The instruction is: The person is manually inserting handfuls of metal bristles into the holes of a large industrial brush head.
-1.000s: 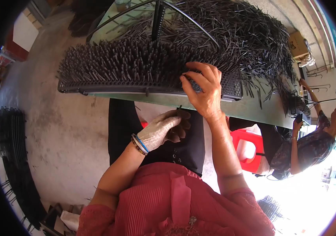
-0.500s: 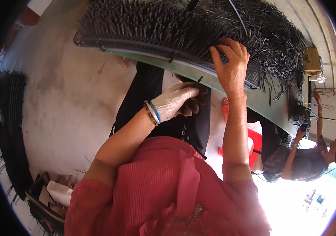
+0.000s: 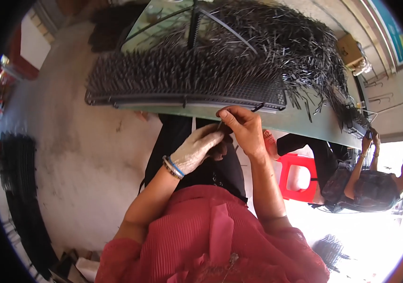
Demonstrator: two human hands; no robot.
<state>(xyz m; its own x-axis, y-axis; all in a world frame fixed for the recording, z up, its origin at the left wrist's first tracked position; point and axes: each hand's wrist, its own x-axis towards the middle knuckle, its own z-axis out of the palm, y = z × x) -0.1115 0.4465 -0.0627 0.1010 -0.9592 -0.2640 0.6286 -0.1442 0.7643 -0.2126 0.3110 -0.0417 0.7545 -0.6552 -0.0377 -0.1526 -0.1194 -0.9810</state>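
My left hand [image 3: 197,151], in a pale glove with bracelets at the wrist, is closed around a small bundle of thin black pins [image 3: 224,141] just below the table's edge. Touching that bundle from above, my bare right hand [image 3: 241,125] pinches one black pin between thumb and fingers. Directly above both hands, a long dark tray [image 3: 182,101] lies on the green table [image 3: 305,123], packed with upright black pins.
A big loose heap of black pins [image 3: 281,42] covers the table behind the tray. At the right a person [image 3: 371,184] works at the same table, next to a red stool [image 3: 300,174]. Dark racks [image 3: 17,188] lie on the concrete floor at the left.
My right hand has come down off the tray's right end to the bundle in my left hand. The left hand has stayed below the table edge.
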